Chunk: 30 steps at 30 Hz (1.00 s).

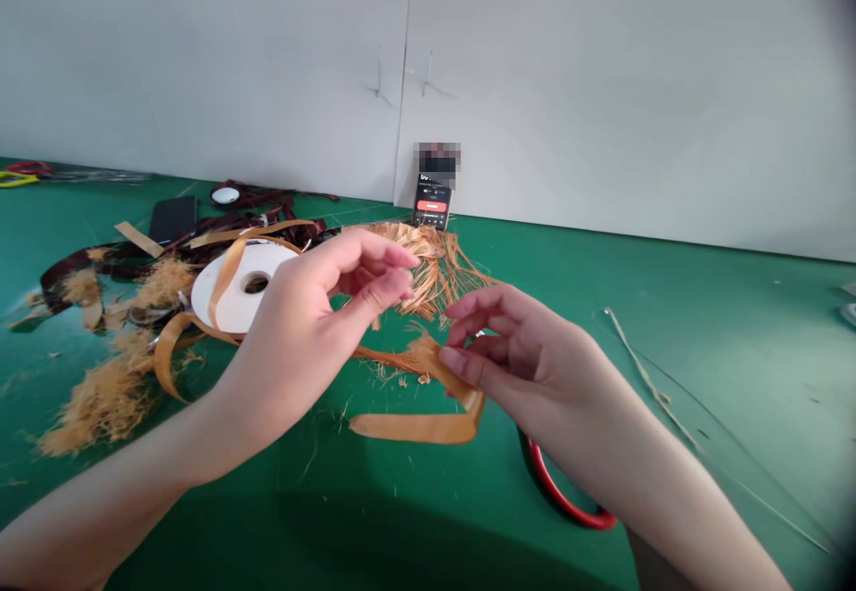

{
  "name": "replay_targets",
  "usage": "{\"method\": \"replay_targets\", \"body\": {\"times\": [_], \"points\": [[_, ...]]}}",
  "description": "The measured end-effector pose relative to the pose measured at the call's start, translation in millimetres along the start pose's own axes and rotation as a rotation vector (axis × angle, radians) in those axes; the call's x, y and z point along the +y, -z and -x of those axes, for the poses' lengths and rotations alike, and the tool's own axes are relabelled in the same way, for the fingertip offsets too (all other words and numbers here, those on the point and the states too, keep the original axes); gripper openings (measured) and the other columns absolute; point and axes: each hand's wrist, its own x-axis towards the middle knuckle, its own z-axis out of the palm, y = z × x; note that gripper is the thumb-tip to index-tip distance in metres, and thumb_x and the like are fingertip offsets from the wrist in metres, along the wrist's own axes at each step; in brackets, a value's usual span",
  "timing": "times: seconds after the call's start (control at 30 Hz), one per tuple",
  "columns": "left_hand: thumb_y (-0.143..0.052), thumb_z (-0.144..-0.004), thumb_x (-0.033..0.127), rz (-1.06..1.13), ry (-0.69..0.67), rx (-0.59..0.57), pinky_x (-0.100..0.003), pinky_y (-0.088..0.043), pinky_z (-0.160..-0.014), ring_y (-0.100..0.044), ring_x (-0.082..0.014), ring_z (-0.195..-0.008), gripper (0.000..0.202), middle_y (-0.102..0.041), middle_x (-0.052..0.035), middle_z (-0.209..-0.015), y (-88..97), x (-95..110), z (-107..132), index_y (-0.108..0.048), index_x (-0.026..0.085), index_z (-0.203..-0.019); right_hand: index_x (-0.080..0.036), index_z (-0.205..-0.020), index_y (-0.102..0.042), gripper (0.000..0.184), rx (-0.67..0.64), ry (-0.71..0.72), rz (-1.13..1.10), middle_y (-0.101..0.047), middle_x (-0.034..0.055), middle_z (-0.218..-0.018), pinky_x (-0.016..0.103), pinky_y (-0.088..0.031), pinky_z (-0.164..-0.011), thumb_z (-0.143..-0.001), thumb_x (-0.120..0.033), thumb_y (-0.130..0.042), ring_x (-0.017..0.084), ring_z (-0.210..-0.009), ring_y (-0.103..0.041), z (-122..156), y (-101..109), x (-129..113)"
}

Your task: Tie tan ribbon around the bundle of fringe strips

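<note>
My right hand (pixel 514 350) pinches a tan ribbon (pixel 415 428) between thumb and forefinger. The ribbon's end by the thumb is frayed into loose threads, and its other end folds back to the left below the hand. My left hand (pixel 314 324) is raised to the left of it, thumb and fingertips pressed together; whatever they grip is too small to make out. Behind both hands lies a bundle of frayed orange strands (pixel 428 283). A white ribbon spool (pixel 224 283), with tan ribbon looped over it, is partly hidden by my left hand.
Fluffy tan thread scraps (pixel 103 399) and dark ribbon (pixel 70 266) lie at the left. A red loop handle (pixel 568 497) shows below my right wrist. A phone (pixel 433 199) leans against the white wall (pixel 602 83). A thin pale cord (pixel 642 364) lies at the right.
</note>
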Motion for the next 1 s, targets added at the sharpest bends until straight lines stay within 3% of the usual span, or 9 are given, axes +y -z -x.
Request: {"method": "replay_targets", "body": {"times": [0.17, 0.27, 0.4, 0.5, 0.6, 0.7, 0.8, 0.9, 1.0], "points": [[-0.075, -0.076, 0.032, 0.166, 0.141, -0.174, -0.030, -0.055, -0.082, -0.062, -0.0204, -0.104, 0.052, -0.059, -0.0050, -0.123, -3.1, -7, 5, -0.050, 0.026, -0.122, -0.022, -0.089, -0.047, 0.015, 0.075, 0.070, -0.094, -0.056, -0.0012, -0.083, 0.024, -0.053, -0.059, -0.082, -0.020, -0.060, 0.010, -0.065, -0.060, -5, -13, 7], [-0.077, -0.073, 0.027, 0.286, 0.252, -0.242, -0.032, -0.057, -0.079, -0.065, -0.0183, -0.093, 0.051, -0.062, -0.0048, -0.112, -6.6, -9, 9, -0.052, 0.022, -0.117, -0.021, -0.088, -0.046, 0.016, 0.058, 0.082, -0.157, -0.057, -0.0002, -0.084, 0.023, -0.053, -0.058, -0.082, -0.021, -0.061, 0.010, -0.067, -0.060, -5, -20, 12], [-0.078, -0.071, 0.025, 0.405, 0.279, -0.185, -0.029, -0.056, -0.080, -0.064, -0.0169, -0.092, 0.044, -0.064, -0.0026, -0.097, -11.8, -14, 18, -0.055, 0.018, -0.108, -0.020, -0.091, -0.049, 0.017, 0.110, 0.054, -0.215, -0.058, 0.0001, -0.086, 0.025, -0.053, -0.065, -0.083, -0.025, -0.063, 0.010, -0.071, -0.062, 2, -29, 21], [-0.075, -0.076, 0.027, 0.464, 0.362, -0.217, -0.028, -0.053, -0.087, -0.063, -0.0166, -0.098, 0.036, -0.065, -0.0028, -0.097, -13.5, -22, 27, -0.058, 0.018, -0.106, -0.020, -0.090, -0.051, 0.017, 0.137, 0.050, -0.051, -0.062, 0.0032, -0.087, 0.033, -0.054, -0.076, -0.086, -0.034, -0.059, 0.016, -0.081, -0.064, 12, -27, 37], [-0.069, -0.082, 0.028, 0.475, 0.438, -0.163, -0.030, -0.048, -0.094, -0.060, -0.0175, -0.106, 0.034, -0.063, -0.0036, -0.104, -12.7, -31, 35, -0.058, 0.020, -0.113, -0.021, -0.091, -0.054, 0.020, 0.253, 0.057, 0.415, -0.065, 0.0077, -0.095, 0.040, -0.051, -0.083, -0.091, -0.041, -0.051, 0.022, -0.091, -0.063, 25, -11, 70], [-0.066, -0.085, 0.030, 0.501, 0.450, -0.100, -0.031, -0.044, -0.099, -0.059, -0.0189, -0.112, 0.030, -0.060, -0.0037, -0.109, -10.7, -38, 41, -0.059, 0.020, -0.112, -0.018, -0.103, -0.055, 0.028, 0.502, -0.029, 0.904, -0.062, 0.0175, -0.109, 0.053, -0.044, -0.091, -0.089, -0.041, -0.048, 0.035, -0.106, -0.055, 39, 14, 113], [-0.067, -0.084, 0.030, 0.554, 0.453, -0.100, -0.031, -0.047, -0.094, -0.064, -0.0188, -0.105, 0.031, -0.059, -0.0026, -0.104, -10.3, -43, 45, -0.058, 0.020, -0.112, -0.012, -0.102, -0.055, 0.037, 0.541, -0.122, 0.967, -0.059, 0.0273, -0.107, 0.063, -0.040, -0.088, -0.085, -0.044, -0.047, 0.045, -0.107, -0.053, 51, 41, 150], [-0.072, -0.081, 0.029, 0.562, 0.454, -0.086, -0.027, -0.049, -0.087, -0.066, -0.0145, -0.093, 0.036, -0.061, -0.0001, -0.099, -13.3, -47, 47, -0.059, 0.021, -0.114, -0.016, -0.097, -0.055, 0.039, 0.454, -0.162, 0.935, -0.064, 0.0217, -0.103, 0.052, -0.046, -0.088, -0.075, -0.048, -0.051, 0.038, -0.100, -0.060, 58, 64, 168], [-0.074, -0.080, 0.028, 0.575, 0.451, -0.075, -0.022, -0.050, -0.083, -0.066, -0.0117, -0.089, 0.036, -0.064, 0.0010, -0.097, -17.4, -49, 48, -0.061, 0.021, -0.113, -0.020, -0.087, -0.055, 0.036, 0.381, -0.268, 0.899, -0.068, 0.0150, -0.089, 0.043, -0.051, -0.072, -0.064, -0.048, -0.055, 0.031, -0.079, -0.065, 61, 79, 171]]}}
